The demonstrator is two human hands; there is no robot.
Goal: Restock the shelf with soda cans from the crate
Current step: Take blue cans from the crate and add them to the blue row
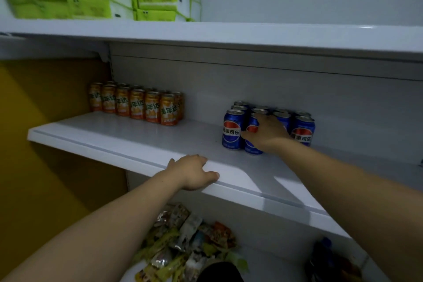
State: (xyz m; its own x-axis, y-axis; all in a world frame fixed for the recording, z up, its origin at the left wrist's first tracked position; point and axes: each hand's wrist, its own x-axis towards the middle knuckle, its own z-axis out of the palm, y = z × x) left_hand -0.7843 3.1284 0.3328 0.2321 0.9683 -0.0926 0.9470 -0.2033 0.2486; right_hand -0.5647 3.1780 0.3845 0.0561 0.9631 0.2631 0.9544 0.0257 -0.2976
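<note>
The white flat metal shelf (137, 142) carries two groups of cans. The blue cylindrical aluminium soda cans (232, 131), with a round red, white and blue logo, stand upright in a tight block on the right part, set back from the front edge. The front middle blue can (251, 145) is upright, close against its neighbours, and gripped by the right hand (267, 135). The orange cylindrical soda cans (137, 105) stand upright in rows at the left rear, well apart from the blue block.

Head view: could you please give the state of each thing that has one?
middle shelf: partly stocked.
held blue can: upright on middle shelf, front row.
right hand: grips held blue can.
other blue cans: upright, grouped.
orange cans: upright, in rows.
left hand: rests on middle shelf's front edge.
snack packets: piled loosely.
</note>
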